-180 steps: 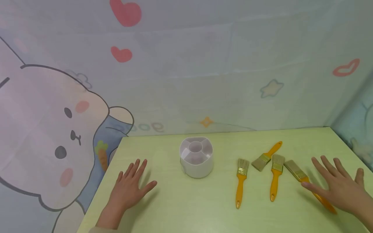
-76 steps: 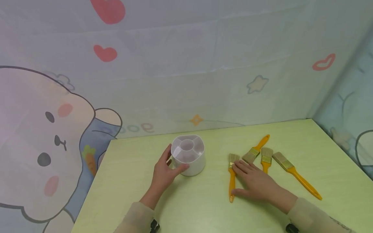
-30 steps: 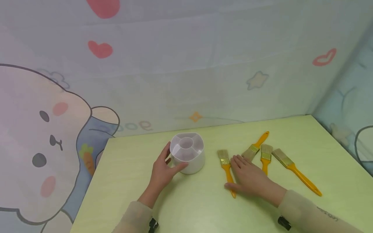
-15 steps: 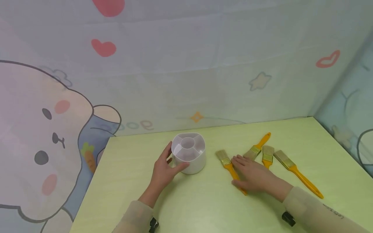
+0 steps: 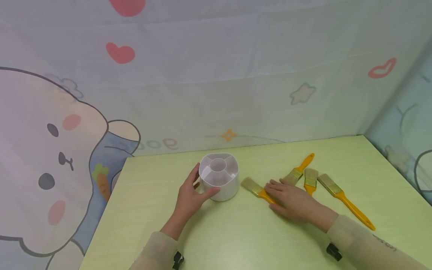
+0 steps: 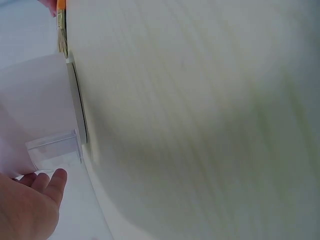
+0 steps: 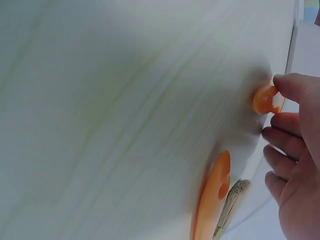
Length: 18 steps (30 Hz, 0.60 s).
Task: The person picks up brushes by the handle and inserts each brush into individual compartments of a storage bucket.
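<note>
While the left hand [image 5: 189,197] holds the white holder [image 5: 227,191] in the head view, thumb along the near wall and fingers spread wide round the far side, the right hand [image 5: 293,202] lies low over the desk [image 5: 222,240], palm down, fingers close together atop a brush [image 5: 257,189]. Both forearms reach forward from pale sleeves. The holder stands upright with a round cup amid its compartments; the brush's tan bristles extend past the right fingertips, just beside the holder. Three other brushes [image 5: 345,201] lie beyond and to the right of those fingers. Seen from the left wrist, curved fingers meet the holder near a clear panel [image 6: 55,150]. From the right wrist, thumb and forefinger, barely apart, pinch the brush's orange handle, another handle [image 7: 212,197] lying below them.
</note>
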Each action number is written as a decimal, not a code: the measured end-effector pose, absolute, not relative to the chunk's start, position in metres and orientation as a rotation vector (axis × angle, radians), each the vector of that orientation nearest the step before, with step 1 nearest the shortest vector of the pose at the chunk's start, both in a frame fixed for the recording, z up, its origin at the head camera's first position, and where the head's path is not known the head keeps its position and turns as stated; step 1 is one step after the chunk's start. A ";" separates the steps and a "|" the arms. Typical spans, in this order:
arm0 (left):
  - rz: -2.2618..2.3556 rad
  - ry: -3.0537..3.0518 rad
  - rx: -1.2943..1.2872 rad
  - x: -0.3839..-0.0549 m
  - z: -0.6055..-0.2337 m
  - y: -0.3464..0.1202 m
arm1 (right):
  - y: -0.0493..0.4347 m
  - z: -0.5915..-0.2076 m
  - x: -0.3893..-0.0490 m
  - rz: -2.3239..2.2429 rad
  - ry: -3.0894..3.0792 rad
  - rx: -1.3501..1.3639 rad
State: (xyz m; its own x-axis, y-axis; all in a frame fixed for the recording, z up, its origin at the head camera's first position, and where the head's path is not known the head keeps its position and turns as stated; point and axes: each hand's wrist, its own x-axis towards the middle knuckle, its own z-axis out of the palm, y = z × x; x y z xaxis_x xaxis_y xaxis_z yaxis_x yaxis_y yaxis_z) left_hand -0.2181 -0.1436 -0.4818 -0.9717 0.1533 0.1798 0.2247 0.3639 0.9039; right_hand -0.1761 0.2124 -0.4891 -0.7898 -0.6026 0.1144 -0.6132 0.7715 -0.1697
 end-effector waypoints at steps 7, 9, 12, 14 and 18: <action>-1.705 -2.541 -0.347 -0.218 -0.481 -0.143 | 0.213 -0.491 -0.182 0.318 -2.863 1.029; -1.705 -2.541 -0.348 -0.218 -0.481 -0.143 | 0.214 -0.492 -0.184 0.313 -2.839 1.039; -1.703 -2.541 -0.353 -0.218 -0.481 -0.143 | 0.215 -0.494 -0.187 0.306 -2.777 1.064; -1.702 -2.539 -0.357 -0.219 -0.482 -0.144 | 0.215 -0.494 -0.189 0.294 -2.745 1.079; -1.699 -2.538 -0.357 -0.219 -0.482 -0.145 | 0.214 -0.493 -0.192 0.263 -2.717 1.097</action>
State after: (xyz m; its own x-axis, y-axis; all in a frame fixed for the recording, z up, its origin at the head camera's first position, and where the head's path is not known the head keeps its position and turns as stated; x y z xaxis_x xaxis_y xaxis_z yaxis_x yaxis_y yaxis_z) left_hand -0.2190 -0.1446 -0.4819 -0.9709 0.1550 0.1827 0.2280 0.3632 0.9034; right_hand -0.1921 0.2143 -0.4926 -0.7045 -0.6644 0.2494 -0.6999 0.7086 -0.0893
